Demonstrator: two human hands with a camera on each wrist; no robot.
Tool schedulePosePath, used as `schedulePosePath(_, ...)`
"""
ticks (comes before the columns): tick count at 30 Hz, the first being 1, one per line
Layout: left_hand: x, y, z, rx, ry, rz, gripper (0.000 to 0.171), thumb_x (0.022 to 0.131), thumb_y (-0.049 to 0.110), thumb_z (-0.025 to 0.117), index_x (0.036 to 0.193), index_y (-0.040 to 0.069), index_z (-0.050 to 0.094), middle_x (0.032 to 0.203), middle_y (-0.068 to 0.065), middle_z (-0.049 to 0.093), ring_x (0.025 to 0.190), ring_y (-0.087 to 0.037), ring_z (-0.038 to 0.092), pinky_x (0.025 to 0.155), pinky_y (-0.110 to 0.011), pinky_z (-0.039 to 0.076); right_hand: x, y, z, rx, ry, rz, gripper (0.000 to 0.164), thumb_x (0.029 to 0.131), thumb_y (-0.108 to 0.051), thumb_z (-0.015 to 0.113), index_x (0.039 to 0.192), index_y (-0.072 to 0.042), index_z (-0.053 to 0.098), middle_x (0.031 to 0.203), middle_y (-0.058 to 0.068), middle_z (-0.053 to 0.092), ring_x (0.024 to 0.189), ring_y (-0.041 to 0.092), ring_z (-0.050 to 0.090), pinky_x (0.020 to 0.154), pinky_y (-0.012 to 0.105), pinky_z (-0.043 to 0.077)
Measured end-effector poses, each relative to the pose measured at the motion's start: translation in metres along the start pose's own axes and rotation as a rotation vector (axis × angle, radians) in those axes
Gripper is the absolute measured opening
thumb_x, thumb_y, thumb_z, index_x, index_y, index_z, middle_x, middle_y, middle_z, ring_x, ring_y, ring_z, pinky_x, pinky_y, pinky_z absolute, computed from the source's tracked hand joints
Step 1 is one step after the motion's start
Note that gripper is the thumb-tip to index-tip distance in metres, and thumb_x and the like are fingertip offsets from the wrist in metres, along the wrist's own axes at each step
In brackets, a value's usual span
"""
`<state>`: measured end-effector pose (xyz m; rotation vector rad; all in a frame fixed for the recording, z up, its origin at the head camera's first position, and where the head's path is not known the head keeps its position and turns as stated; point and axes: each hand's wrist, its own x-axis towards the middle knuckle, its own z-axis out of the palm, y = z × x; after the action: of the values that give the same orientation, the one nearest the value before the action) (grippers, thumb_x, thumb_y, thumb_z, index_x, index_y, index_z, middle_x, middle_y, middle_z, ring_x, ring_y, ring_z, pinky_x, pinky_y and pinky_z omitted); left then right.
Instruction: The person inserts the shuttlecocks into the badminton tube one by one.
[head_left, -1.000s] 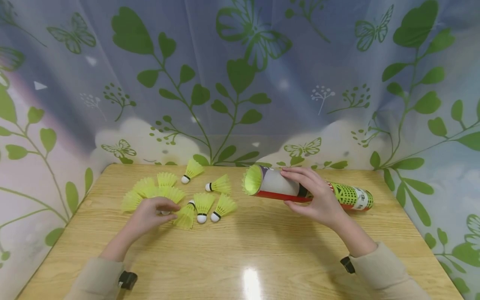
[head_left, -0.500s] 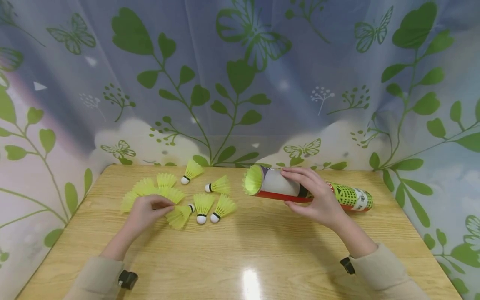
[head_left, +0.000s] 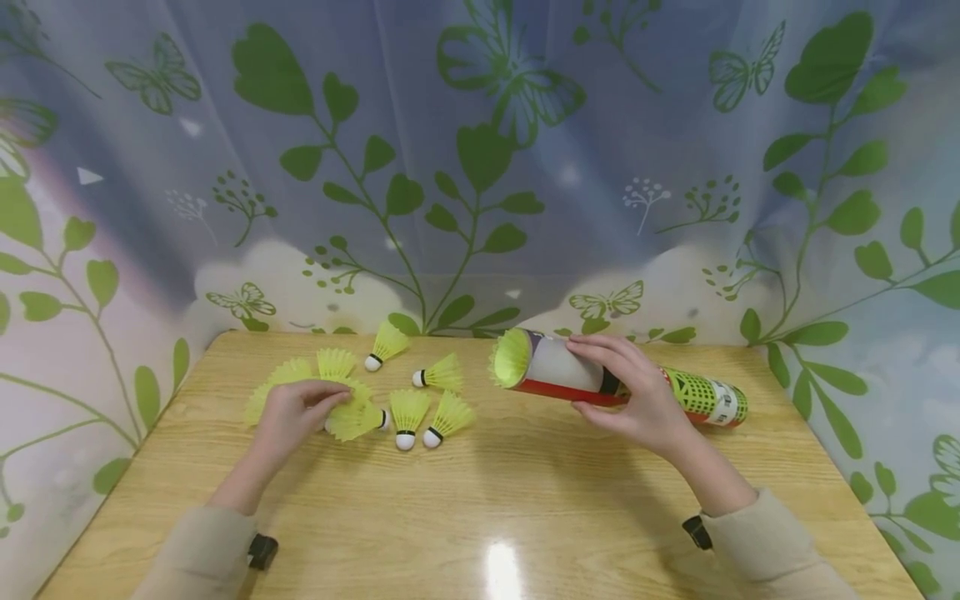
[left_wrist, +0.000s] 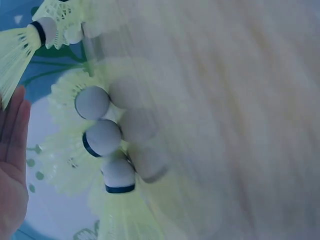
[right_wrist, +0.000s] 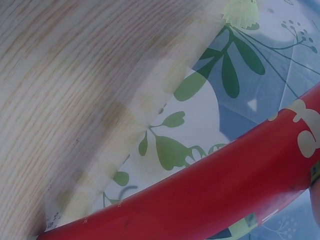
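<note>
My left hand (head_left: 296, 417) pinches the skirt of a yellow shuttlecock (head_left: 358, 421) with a white cork, its cork turned to the right. In the left wrist view that shuttlecock (left_wrist: 20, 45) shows at the top left, by the fingers. My right hand (head_left: 637, 392) grips a red and grey shuttlecock tube (head_left: 558, 367) around its middle. The tube slants, its left end raised and its right end low by the table. A yellow shuttlecock skirt (head_left: 512, 358) fills the left mouth. In the right wrist view the red tube (right_wrist: 190, 190) crosses the bottom.
Several loose shuttlecocks lie on the wooden table (head_left: 420, 517); two (head_left: 408, 412) are side by side right of my left hand. A cluster of skirts (head_left: 288, 372) sits behind that hand, partly hidden. A leaf-printed curtain (head_left: 420, 167) hangs behind the table.
My left hand has closed its fingers on the skirt of one shuttlecock and swung it so the cork points right, shifting slightly away from me. The right hand and tube stay put.
</note>
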<state>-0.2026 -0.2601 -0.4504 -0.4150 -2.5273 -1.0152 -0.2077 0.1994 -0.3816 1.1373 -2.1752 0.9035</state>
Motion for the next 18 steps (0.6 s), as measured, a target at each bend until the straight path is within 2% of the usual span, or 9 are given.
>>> schedulePosePath(5,0.006,0.012,0.003,0.043,0.103,0.046,0.01,0.083,0.011,0.073,0.092,0.01,0.075,0.085,-0.003,0.074,0.071,-0.011,0.068,0.059,-0.01,0.05,0.0,-0.001,0.0,-0.025,-0.003,0.009,0.069,0.067,-0.012,0.08,0.131,-0.012,0.055,0.132,0.005,0.054,0.12,0.021,0.05,0.1,0.016,0.038)
schedulePosePath(7,0.009,0.018,0.004,0.036,0.135,0.045,0.01,0.082,0.01,0.073,0.091,0.008,0.075,0.085,-0.004,0.074,0.071,-0.011,0.068,0.06,-0.009,0.05,0.0,-0.001,0.0,-0.036,-0.005,0.008,0.07,0.067,-0.012,0.08,0.132,-0.013,0.055,0.132,0.005,0.054,0.12,0.021,0.05,0.1,0.017,0.038)
schedulePosePath(10,0.013,0.028,0.004,-0.02,0.161,0.009,0.01,0.082,0.012,0.074,0.091,0.008,0.075,0.085,-0.005,0.074,0.07,-0.006,0.067,0.06,-0.008,0.05,0.0,-0.002,0.0,-0.035,-0.006,0.005,0.07,0.067,-0.012,0.08,0.132,-0.013,0.055,0.132,0.005,0.054,0.12,0.021,0.05,0.1,0.017,0.038)
schedulePosePath(13,0.018,0.039,0.006,-0.093,0.178,-0.081,0.013,0.083,0.017,0.073,0.093,0.009,0.076,0.086,-0.006,0.074,0.07,0.001,0.065,0.06,-0.01,0.052,0.0,-0.002,0.0,-0.022,-0.009,0.006,0.068,0.068,-0.012,0.08,0.131,-0.013,0.055,0.132,0.006,0.054,0.121,0.021,0.05,0.1,0.017,0.038)
schedulePosePath(18,0.026,0.058,0.005,-0.226,0.184,-0.303,0.022,0.084,0.026,0.073,0.098,0.009,0.075,0.093,-0.008,0.074,0.073,0.005,0.064,0.064,-0.013,0.053,0.0,-0.002,0.001,-0.016,-0.011,0.006,0.07,0.067,-0.01,0.08,0.132,-0.013,0.055,0.133,0.005,0.054,0.122,0.021,0.049,0.101,0.016,0.037)
